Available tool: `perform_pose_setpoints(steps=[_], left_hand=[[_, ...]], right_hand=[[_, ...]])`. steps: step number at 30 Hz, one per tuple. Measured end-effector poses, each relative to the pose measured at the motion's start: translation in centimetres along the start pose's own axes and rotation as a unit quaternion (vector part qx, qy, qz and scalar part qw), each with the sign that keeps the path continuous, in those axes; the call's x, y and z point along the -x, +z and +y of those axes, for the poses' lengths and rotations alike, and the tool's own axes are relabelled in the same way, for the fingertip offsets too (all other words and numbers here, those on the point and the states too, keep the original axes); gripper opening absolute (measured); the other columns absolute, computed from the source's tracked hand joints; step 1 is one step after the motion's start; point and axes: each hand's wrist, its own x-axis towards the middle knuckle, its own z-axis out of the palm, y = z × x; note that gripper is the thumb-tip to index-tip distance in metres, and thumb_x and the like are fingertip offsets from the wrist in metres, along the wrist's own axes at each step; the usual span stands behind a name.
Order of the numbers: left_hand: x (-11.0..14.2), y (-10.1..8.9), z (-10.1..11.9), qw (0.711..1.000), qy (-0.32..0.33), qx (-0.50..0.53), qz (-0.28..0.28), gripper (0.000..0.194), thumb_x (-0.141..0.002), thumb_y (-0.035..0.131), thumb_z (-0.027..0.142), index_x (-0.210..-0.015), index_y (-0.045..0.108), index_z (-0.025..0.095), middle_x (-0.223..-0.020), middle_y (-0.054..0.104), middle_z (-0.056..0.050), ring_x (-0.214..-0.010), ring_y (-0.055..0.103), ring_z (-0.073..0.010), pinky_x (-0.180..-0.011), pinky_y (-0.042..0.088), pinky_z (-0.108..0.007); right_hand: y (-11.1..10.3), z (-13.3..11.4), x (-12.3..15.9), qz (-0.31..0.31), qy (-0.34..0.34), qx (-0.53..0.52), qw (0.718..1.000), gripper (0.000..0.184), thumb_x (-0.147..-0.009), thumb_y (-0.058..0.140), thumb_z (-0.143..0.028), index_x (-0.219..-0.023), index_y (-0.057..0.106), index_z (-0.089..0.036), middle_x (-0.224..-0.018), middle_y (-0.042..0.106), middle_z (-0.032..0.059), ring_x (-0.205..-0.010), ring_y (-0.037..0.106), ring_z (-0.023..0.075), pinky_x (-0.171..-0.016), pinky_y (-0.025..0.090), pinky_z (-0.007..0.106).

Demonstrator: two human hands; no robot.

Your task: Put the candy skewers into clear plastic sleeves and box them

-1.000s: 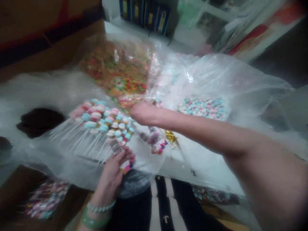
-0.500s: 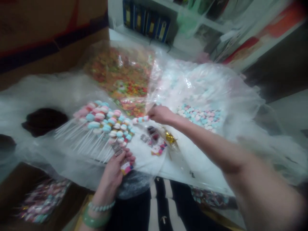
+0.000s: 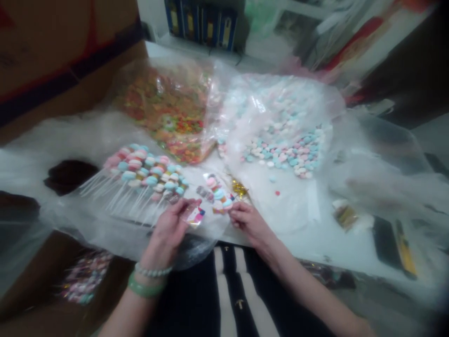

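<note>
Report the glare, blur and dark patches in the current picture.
Head view: white glare streaks the clear bag around the pastel candies; head view: softness throughout, smearing details on the packet in the left hand; head view: cardboard box at upper left dim, upper right corner nearly black.

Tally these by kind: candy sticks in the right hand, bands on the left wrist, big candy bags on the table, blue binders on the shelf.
Candy stick in the right hand: 1
Wrist bands (beaded bracelet, green bangle): 2
Candy bags (orange-green, pastel): 2
Blue binders: 4
Total: 9
</note>
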Motion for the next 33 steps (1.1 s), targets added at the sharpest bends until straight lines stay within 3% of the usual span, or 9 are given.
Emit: perform_pose_setpoints(steps=[5, 8, 11, 14, 17, 22, 26, 29, 33], left_hand=[[0.6, 2.1, -3.3, 0.989, 0.133, -0.044, -0.041, 0.007, -0.077, 0.075, 0.014, -0.077, 0.068, 0.015, -0.080, 0.072, -0.003, -0.075, 0.069, -0.0144, -0.074, 0.057, -0.025], [1.1, 3.0, -4.7, 0.981, 0.176, -0.058, -0.063, 0.019, -0.071, 0.081, 0.021, -0.086, 0.071, 0.017, -0.087, 0.074, -0.003, -0.075, 0.068, -0.0135, -0.068, 0.054, -0.022], [1.7, 3.3, -5.3, 0.984, 0.126, -0.082, -0.092, 0.025, -0.069, 0.083, 0.024, -0.090, 0.073, 0.015, -0.090, 0.075, -0.005, -0.075, 0.067, -0.0151, -0.067, 0.054, -0.024], [1.8, 3.2, -5.4, 0.986, 0.078, -0.121, -0.078, 0.027, -0.063, 0.086, 0.019, -0.085, 0.073, 0.013, -0.085, 0.074, -0.006, -0.071, 0.066, -0.0164, -0.062, 0.053, -0.025], [1.2, 3.0, -5.5, 0.987, 0.115, -0.112, -0.028, 0.023, -0.060, 0.085, 0.014, -0.079, 0.071, 0.013, -0.078, 0.072, -0.003, -0.067, 0.065, -0.0145, -0.062, 0.052, -0.024], [0.3, 2.9, -5.6, 0.974, 0.174, -0.142, -0.019, 0.016, -0.064, 0.083, 0.016, -0.072, 0.069, 0.013, -0.068, 0.067, 0.000, -0.058, 0.058, -0.0101, -0.055, 0.046, -0.020], [0.6, 2.8, -5.2, 0.979, 0.116, -0.161, -0.048, 0.018, -0.076, 0.078, 0.026, -0.070, 0.068, 0.012, -0.063, 0.065, -0.002, -0.052, 0.056, -0.0114, -0.050, 0.047, -0.022], [0.8, 2.8, -4.5, 0.979, 0.061, -0.179, -0.076, 0.014, -0.081, 0.073, 0.024, -0.077, 0.070, 0.011, -0.070, 0.070, -0.006, -0.055, 0.062, -0.0148, -0.053, 0.053, -0.025], [0.7, 2.8, -3.5, 0.985, 0.047, -0.163, -0.039, 0.009, -0.086, 0.065, 0.011, -0.078, 0.069, 0.010, -0.069, 0.070, -0.005, -0.055, 0.063, -0.0139, -0.053, 0.054, -0.024]], right_hand=[[2.8, 0.9, 0.6, -0.023, -0.019, -0.064, 0.998, 0.017, -0.059, 0.077, -0.021, -0.076, 0.076, -0.020, -0.082, 0.070, 0.0010, -0.074, 0.057, 0.0139, -0.073, 0.044, 0.027], [3.7, 0.9, 0.4, -0.014, -0.059, -0.061, 0.996, 0.015, -0.060, 0.074, -0.020, -0.074, 0.076, -0.021, -0.087, 0.071, 0.0004, -0.086, 0.060, 0.0170, -0.084, 0.045, 0.030], [3.5, 1.0, -0.1, 0.034, -0.075, -0.040, 0.996, 0.003, -0.061, 0.069, -0.021, -0.063, 0.069, -0.020, -0.070, 0.066, -0.0017, -0.073, 0.057, 0.0158, -0.076, 0.045, 0.030], [2.9, 0.9, -0.6, 0.046, -0.082, -0.030, 0.995, 0.004, -0.061, 0.067, -0.022, -0.063, 0.067, -0.019, -0.065, 0.063, -0.0027, -0.068, 0.054, 0.0145, -0.070, 0.044, 0.028], [2.8, 0.6, -0.5, 0.019, -0.079, -0.038, 0.996, 0.011, -0.060, 0.070, -0.023, -0.070, 0.071, -0.019, -0.072, 0.068, -0.0016, -0.073, 0.058, 0.0154, -0.075, 0.047, 0.029], [3.3, 0.1, -0.1, -0.008, -0.067, -0.039, 0.997, 0.010, -0.061, 0.072, -0.025, -0.069, 0.070, -0.020, -0.073, 0.069, -0.0016, -0.077, 0.061, 0.0162, -0.081, 0.050, 0.031], [3.2, 0.3, -0.7, 0.018, -0.060, -0.018, 0.998, 0.010, -0.061, 0.067, -0.025, -0.070, 0.068, -0.020, -0.064, 0.062, -0.0029, -0.065, 0.054, 0.0137, -0.067, 0.047, 0.027], [3.0, 0.7, -1.5, 0.041, -0.051, -0.005, 0.998, 0.009, -0.061, 0.065, -0.028, -0.065, 0.063, -0.020, -0.058, 0.055, -0.0043, -0.058, 0.047, 0.0120, -0.058, 0.041, 0.025], [3.0, 0.5, -2.5, 0.029, -0.049, 0.011, 0.998, 0.015, -0.060, 0.066, -0.033, -0.061, 0.056, -0.020, -0.056, 0.051, -0.0050, -0.056, 0.045, 0.0113, -0.058, 0.040, 0.025]])
